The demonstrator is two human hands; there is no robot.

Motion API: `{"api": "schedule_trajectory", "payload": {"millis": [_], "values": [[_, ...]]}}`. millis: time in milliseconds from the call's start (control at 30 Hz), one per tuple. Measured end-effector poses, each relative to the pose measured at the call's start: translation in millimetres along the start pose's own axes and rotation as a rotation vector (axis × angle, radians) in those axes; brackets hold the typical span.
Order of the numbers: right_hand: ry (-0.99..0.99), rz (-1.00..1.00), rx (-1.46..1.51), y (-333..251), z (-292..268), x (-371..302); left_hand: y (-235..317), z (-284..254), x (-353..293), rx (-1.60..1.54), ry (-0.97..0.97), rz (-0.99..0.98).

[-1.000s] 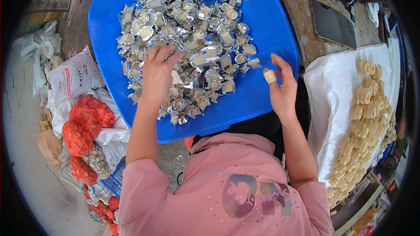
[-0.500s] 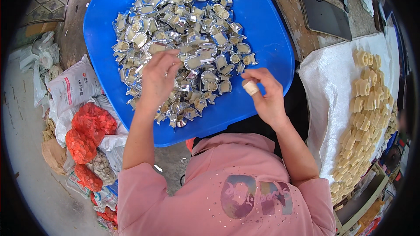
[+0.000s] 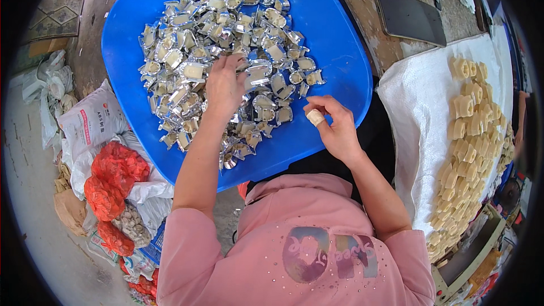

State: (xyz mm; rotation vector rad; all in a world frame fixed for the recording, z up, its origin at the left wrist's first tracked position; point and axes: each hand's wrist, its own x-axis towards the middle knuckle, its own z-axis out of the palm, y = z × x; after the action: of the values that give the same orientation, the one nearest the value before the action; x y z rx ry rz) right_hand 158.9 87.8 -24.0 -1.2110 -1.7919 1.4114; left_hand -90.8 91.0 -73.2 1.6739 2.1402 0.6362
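Left hand (image 3: 225, 88) farther into the silver pieces (image 3: 194, 71)

Head view: the heap fills the blue tray's (image 3: 340, 56) middle. The left hand has shifted rightward; its grip cannot be told. The right hand (image 3: 338, 130), spread wide a second ago, leaves a narrow thumb-to-finger gap above the tray's lower right.

The tub (image 3: 343, 51) is blue; its pieces (image 3: 193, 71) are silver with cream faces. The thumb wrap (image 3: 315, 117) is beige. The shirt (image 3: 226, 263) is pink, its print (image 3: 307, 258) purple and grey amid small pale dots. On the right, the parts (image 3: 463, 107) are pale yellow, the cloth (image 3: 413, 113) white, the phone (image 3: 409, 17) black. On the left, the bags (image 3: 120, 164) are orange-red, the sack (image 3: 93, 116) white with red and black print. The far-left panel (image 3: 54, 18) is grey-brown with diamonds.
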Motion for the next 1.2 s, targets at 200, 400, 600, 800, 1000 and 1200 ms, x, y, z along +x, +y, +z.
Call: {"api": "schedule_trajectory", "payload": {"millis": [200, 400, 600, 800, 1000, 1200], "values": [[0.001, -0.117, -0.038, -4, -1, 3, 16, -1, -10, -0.184, 0.261, 0.209], [0.076, -0.375, -0.178, -24, -6, 6, 75, -34, -41, -0.430, 0.227, 0.337], [0.048, -0.528, -0.175, -37, -9, 5, 105, -54, -56, -0.557, 0.118, 0.430], [0.118, -0.503, 0.083, -43, -7, -3, 119, -41, -71, -0.841, 0.206, 0.338], [0.117, -0.364, 0.263, -52, -2, -14, 122, -35, -84, -0.900, 0.250, 0.265], [-0.019, -0.270, 0.390, -56, -10, -12, 121, -38, -85, -0.984, 0.257, 0.169]]}}
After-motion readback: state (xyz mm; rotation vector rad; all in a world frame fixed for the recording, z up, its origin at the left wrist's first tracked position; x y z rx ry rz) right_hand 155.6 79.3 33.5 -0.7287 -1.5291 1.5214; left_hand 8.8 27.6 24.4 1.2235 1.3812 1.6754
